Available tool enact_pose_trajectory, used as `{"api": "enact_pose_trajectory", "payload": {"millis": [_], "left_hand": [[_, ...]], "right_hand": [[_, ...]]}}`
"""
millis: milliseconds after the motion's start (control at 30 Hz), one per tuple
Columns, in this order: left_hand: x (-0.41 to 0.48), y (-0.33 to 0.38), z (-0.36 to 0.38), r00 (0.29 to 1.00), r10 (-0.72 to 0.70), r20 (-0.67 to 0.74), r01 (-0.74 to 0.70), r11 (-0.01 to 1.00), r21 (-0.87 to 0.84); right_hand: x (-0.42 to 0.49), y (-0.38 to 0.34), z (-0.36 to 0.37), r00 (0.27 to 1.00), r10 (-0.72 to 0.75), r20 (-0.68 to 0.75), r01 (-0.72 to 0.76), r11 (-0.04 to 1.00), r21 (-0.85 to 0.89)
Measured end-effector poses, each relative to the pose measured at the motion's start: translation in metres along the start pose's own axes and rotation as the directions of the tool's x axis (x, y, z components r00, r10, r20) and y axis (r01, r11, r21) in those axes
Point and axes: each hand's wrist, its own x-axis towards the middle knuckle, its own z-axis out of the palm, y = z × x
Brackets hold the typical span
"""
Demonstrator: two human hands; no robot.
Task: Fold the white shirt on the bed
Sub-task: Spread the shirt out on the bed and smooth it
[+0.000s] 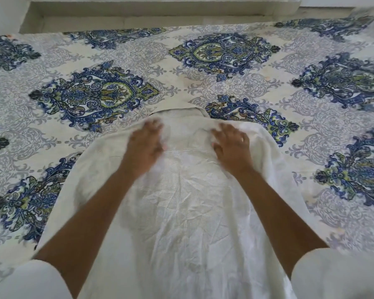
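Your two forearms come into the head view from the near edge, both bare from the wrists back past the elbows. On your left hand [144,145] you wear nothing that shows; its far fingers are smeared by blur. Your right hand [231,144] carries what looks like a thin pale ring on one finger, though it is too small to tell for certain. At the near left corner your white short sleeve [28,279] ends just above the elbow, plain and loose. At the near right corner, the matching white sleeve [337,275] does the same.
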Motion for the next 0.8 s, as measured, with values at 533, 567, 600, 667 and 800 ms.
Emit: {"api": "enact_pose_trajectory", "payload": {"millis": [533,567,600,667,800], "left_hand": [[-0.133,0.085,0.039,0.983,0.101,0.152,-0.128,0.975,0.183],[-0.137,0.096,0.041,0.981,0.129,0.147,-0.154,0.972,0.177],[-0.143,0.108,0.045,0.974,0.162,0.157,-0.189,0.966,0.174],[-0.163,0.133,0.058,0.961,0.175,0.213,-0.212,0.963,0.168],[-0.207,0.157,0.058,0.973,0.021,0.231,-0.052,0.990,0.130]], "right_hand": [[-0.174,0.008,0.023,0.981,0.194,-0.014,-0.193,0.979,0.071],[-0.178,0.004,0.021,0.967,0.250,-0.046,-0.243,0.963,0.112],[-0.183,0.000,0.022,0.954,0.289,-0.078,-0.274,0.948,0.162],[-0.209,-0.006,0.026,0.946,0.319,-0.063,-0.299,0.930,0.216],[-0.284,0.016,0.023,0.936,0.352,-0.027,-0.339,0.918,0.204]]}}
